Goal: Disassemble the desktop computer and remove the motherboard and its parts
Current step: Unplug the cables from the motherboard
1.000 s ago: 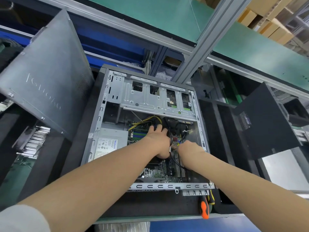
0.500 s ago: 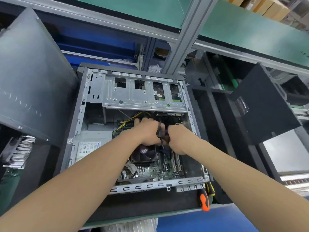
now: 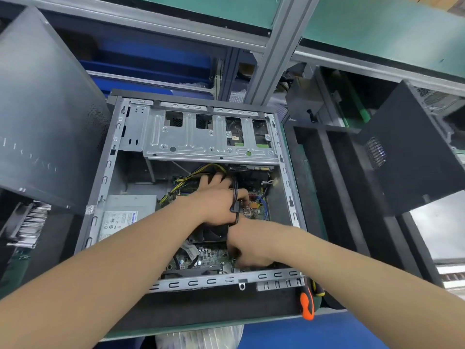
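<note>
Head view: inside the grey metal computer case (image 3: 110,157), the left hand (image 3: 214,201) pinches a black cable (image 3: 235,195); the right hand (image 3: 249,244) curls over the green motherboard (image 3: 211,256), grasp unclear.

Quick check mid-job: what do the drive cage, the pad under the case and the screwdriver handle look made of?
Drive cage: bare sheet steel by the look, dull silver, with stamped ribs and punched slots.
Pad: matte black and soft-looking, probably foam or rubber; cannot tell which.
Screwdriver handle: glossy orange and black, likely moulded plastic, perhaps with a rubber grip.
</note>
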